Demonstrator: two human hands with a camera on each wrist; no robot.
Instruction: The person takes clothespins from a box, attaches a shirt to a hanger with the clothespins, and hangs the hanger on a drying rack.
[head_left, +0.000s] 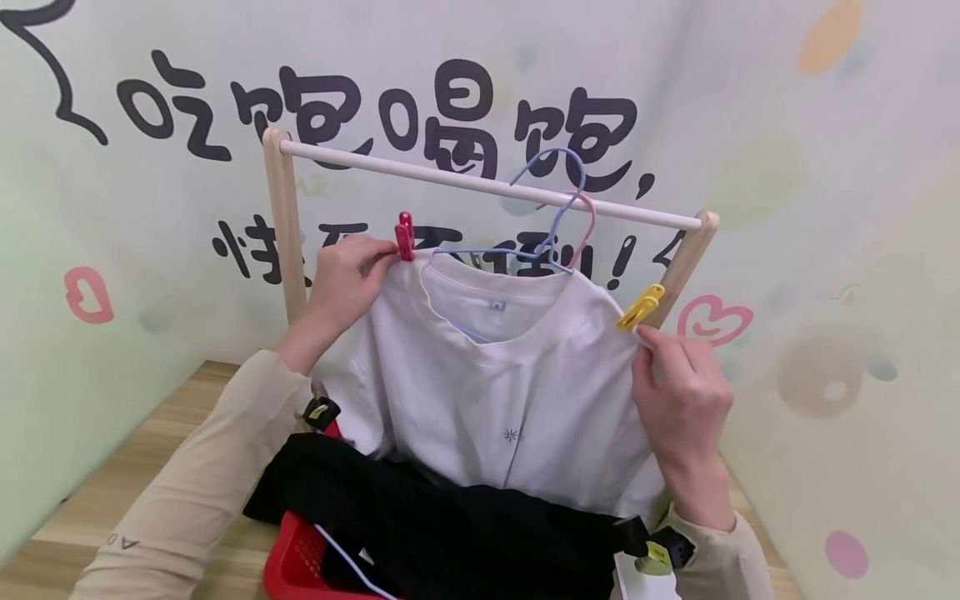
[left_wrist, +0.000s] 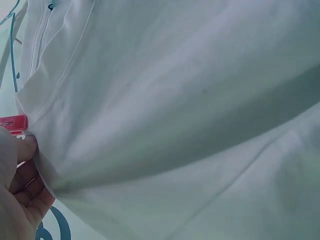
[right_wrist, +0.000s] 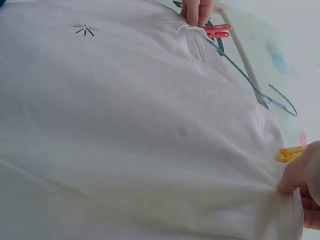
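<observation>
A white T-shirt (head_left: 480, 392) hangs on a blue wire hanger (head_left: 558, 221) in the head view. On its left shoulder in that view sits a red clothespin (head_left: 405, 237); a yellow clothespin (head_left: 641, 307) is clipped on the other shoulder. My left hand (head_left: 347, 279) pinches the shirt's shoulder edge right beside the red clothespin. Just below the yellow clothespin, my right hand (head_left: 686, 400) pinches the opposite shoulder between thumb and fingers. In the right wrist view the cloth (right_wrist: 150, 125) is stretched between both hands, with a small dark starburst print on it.
A wooden rack with a white rod (head_left: 450, 177) stands behind the shirt, and a pink hanger (head_left: 587, 229) shows behind the blue one. In front, black clothing (head_left: 450, 533) lies over a red basket (head_left: 288, 558) on the wooden table (head_left: 97, 483). A printed wall closes the back.
</observation>
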